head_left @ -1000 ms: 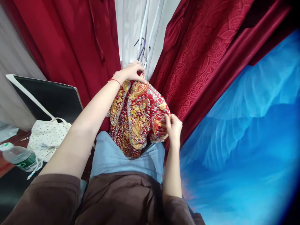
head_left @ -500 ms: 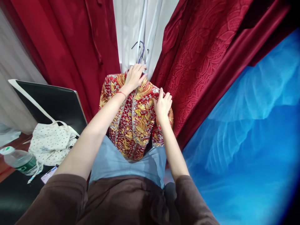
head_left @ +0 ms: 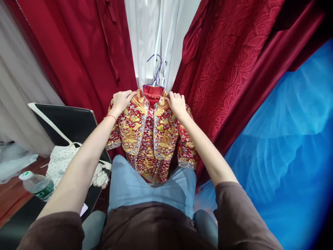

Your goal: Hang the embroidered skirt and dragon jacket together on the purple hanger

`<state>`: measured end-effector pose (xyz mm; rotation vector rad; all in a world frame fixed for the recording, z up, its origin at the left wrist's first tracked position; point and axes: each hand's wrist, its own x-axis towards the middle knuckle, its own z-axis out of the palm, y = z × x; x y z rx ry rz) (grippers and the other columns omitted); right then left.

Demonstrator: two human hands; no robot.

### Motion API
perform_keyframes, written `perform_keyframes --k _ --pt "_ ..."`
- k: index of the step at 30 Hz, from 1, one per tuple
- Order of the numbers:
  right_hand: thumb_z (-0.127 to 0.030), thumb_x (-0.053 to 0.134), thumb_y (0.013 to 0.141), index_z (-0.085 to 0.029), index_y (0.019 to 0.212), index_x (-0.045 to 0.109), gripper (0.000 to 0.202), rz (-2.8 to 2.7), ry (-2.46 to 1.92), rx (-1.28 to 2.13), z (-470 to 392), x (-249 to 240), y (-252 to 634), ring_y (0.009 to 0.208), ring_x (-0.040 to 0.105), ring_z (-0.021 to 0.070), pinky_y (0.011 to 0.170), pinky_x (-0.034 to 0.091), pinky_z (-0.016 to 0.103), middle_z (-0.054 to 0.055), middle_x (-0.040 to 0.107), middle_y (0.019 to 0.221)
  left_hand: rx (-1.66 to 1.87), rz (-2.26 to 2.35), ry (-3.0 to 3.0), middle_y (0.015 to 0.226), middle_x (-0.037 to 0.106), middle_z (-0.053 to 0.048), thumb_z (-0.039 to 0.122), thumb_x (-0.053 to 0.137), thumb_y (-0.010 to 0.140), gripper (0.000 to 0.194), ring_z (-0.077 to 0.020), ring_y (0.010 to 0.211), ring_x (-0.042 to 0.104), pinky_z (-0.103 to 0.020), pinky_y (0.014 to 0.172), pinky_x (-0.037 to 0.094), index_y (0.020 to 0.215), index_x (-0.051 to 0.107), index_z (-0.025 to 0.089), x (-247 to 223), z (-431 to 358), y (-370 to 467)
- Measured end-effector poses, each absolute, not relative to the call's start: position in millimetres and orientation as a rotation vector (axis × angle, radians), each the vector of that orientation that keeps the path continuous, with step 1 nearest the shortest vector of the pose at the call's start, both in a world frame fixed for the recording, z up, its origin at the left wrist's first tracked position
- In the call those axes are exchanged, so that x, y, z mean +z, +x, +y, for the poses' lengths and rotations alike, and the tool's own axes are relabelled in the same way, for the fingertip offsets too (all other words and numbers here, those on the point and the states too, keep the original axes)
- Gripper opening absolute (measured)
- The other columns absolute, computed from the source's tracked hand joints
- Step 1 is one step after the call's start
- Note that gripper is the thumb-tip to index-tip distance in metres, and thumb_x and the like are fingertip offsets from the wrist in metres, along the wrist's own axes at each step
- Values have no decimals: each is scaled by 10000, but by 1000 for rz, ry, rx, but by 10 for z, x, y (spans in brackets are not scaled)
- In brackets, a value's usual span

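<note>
Red fabric (head_left: 78, 45) drops on both sides of the purple hanger (head_left: 161, 64), blue fabric (head_left: 286, 146) sweeping down well to its right, and directly below it, there's the embroidered jacket (head_left: 149, 130)! Bunched a second ago, now it's spread, collar uncovered, so the front looks evenly squared up. Left hand (head_left: 121, 100) has shifted to the shoulder left of the hanger, right hand (head_left: 177, 103) on the opposite one, fingers mostly closed, both gripping cloth.
</note>
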<state>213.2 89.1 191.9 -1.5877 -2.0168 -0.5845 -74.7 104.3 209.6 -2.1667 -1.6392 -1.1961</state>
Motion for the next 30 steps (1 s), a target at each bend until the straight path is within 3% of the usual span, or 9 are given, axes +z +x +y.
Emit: perform_keyframes --k 4,9,15,19,23,25,27,30 --pt "-347 243 1089 -120 1318 563 454 -2069 -1538 -585 1008 2036 2166 1145 550 294 1030 361 444 196 666 1190 -1223 -1708 -2065 823 724 -117 577 377 988 505 -261 919 676 -413 816 440 812 734 266 2165 960 -746" --pt "-362 175 1090 -153 1273 570 483 -1937 -1594 -486 1049 1915 2187 1089 570 281 984 388 424 160 689 1147 -1093 -1785 -2101 816 716 -130 635 374 977 563 -302 920 674 -439 863 444 733 685 233 2208 917 -657" --pt "-383 150 1078 -101 1237 562 524 -1861 -1583 -465 1087 1755 2159 1184 546 315 1044 375 497 215 634 1228 -1018 -1773 -2084 897 703 -153 704 474 912 543 -374 1124 625 -454 964 426 941 662 195 2022 760 -559" --pt "-386 257 1047 -109 1345 503 475 -1809 -1515 -395 961 1674 2230 1263 519 307 1076 382 497 225 585 1316 -1086 -1746 -2108 952 703 -160 672 490 919 507 -379 1192 601 -443 1014 410 1012 635 195 1951 719 -517" --pt "-324 232 1003 -125 1331 522 481 -1354 -1483 -226 554 1009 2126 1325 492 267 1084 410 455 217 545 1371 -1145 -1695 -2121 1051 702 -166 652 453 945 488 -365 1221 596 -469 1086 384 1036 622 204 1869 699 -467" --pt "-327 200 996 -142 1249 560 478 -1155 -1540 116 340 474 1956 1251 557 239 1024 466 389 196 594 1308 -1177 -1693 -2122 1077 702 -170 656 445 948 494 -372 1252 582 -488 1112 369 1048 618 204 1841 694 -436" --pt "-347 282 980 -182 1208 557 393 -888 -1581 683 177 -58 1743 1152 617 200 943 511 315 144 645 1249 -1218 -1684 -2132 1116 699 -184 652 440 952 502 -386 1290 560 -513 1138 347 1070 617 197 1837 679 -403" --pt "-295 332 938 -174 969 587 283 -753 -1638 1024 59 -667 1461 870 690 205 738 557 296 120 705 926 -1285 -1611 -2137 1235 676 -197 615 454 959 494 -389 1362 508 -542 1181 308 1162 607 192 1814 597 -357"
